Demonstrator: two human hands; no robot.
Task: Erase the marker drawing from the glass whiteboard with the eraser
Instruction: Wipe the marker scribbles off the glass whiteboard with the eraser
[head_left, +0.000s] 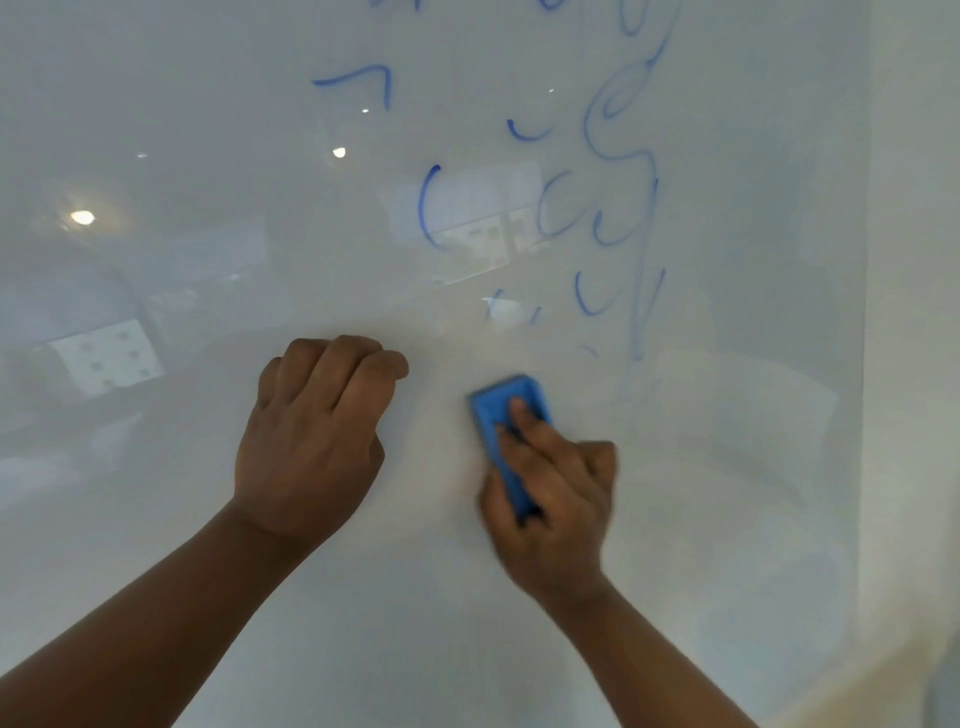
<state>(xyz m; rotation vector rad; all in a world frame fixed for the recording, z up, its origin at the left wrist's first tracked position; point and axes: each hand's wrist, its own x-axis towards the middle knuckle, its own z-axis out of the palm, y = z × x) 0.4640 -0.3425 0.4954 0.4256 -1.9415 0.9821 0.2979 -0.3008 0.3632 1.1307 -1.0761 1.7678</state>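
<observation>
A glass whiteboard (208, 130) fills the view. Blue marker strokes (618, 208) cover its upper middle and right, some smeared and faint toward the bottom. My right hand (556, 499) grips a blue eraser (501, 410) and presses it flat on the glass just below the lowest strokes; hand and eraser are motion-blurred. To the left of the eraser, my left hand (317, 436) rests against the glass with its fingers curled under, holding nothing.
The board's right edge (867, 312) meets a pale wall. Ceiling lights (82, 217) and room furniture reflect in the glass on the left. The lower part of the board carries no marker.
</observation>
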